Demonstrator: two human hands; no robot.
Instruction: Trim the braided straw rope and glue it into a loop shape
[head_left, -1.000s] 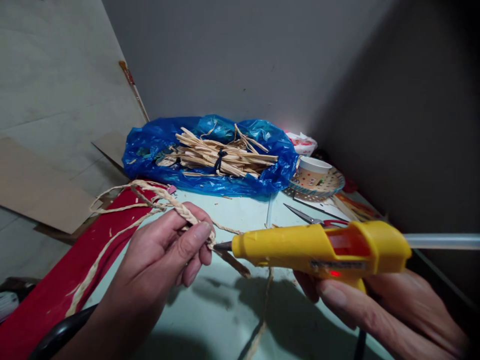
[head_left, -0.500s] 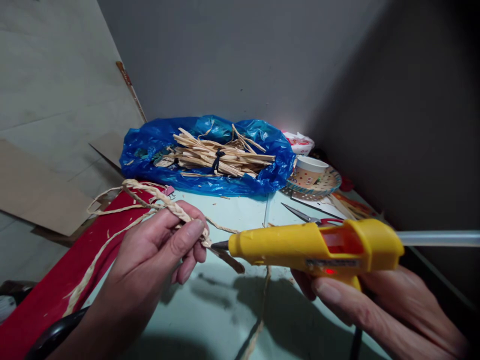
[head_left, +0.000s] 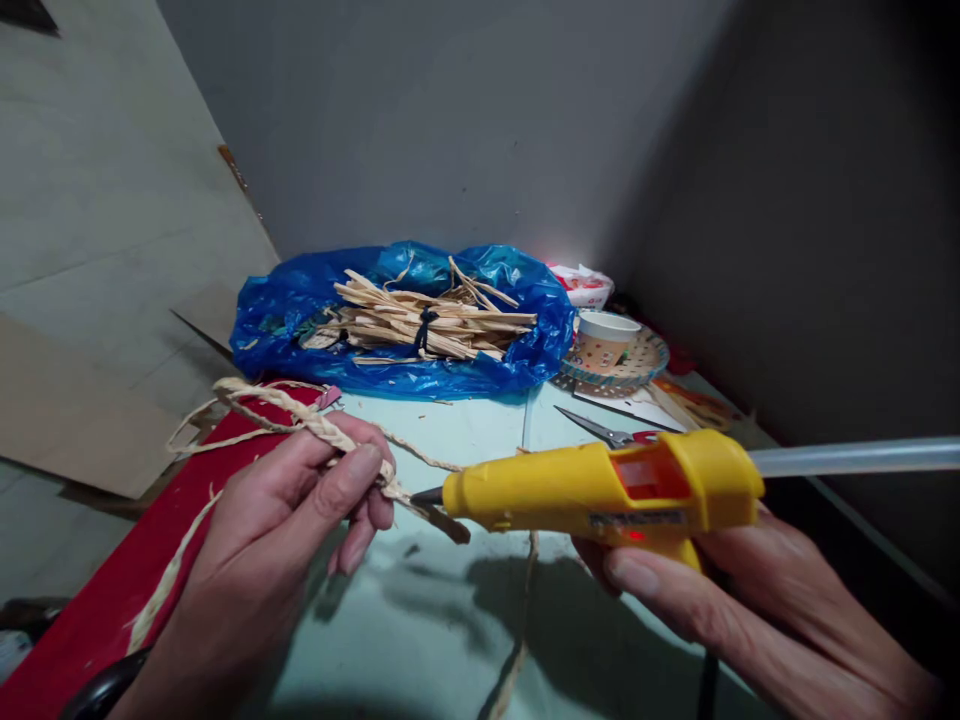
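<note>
My left hand (head_left: 300,510) pinches a braided straw cord (head_left: 300,418) between thumb and fingers, with loose strands trailing to the left and down. My right hand (head_left: 742,610) grips a yellow hot glue gun (head_left: 600,487), a clear glue stick (head_left: 855,458) jutting from its back. The gun's dark nozzle points left and sits right at the cord end held by my left fingers, above a pale green table (head_left: 450,620).
A blue plastic bag (head_left: 285,315) holding a tied bundle of straw strips (head_left: 427,322) lies at the back. Right of it are a paper cup (head_left: 606,336) on a woven plate (head_left: 651,362) and scissors (head_left: 600,430). A red cloth (head_left: 112,580) lies left.
Both hands and the glue gun have shifted slightly left in view, and the nozzle stays at the cord end. The camera has tilted a little.
</note>
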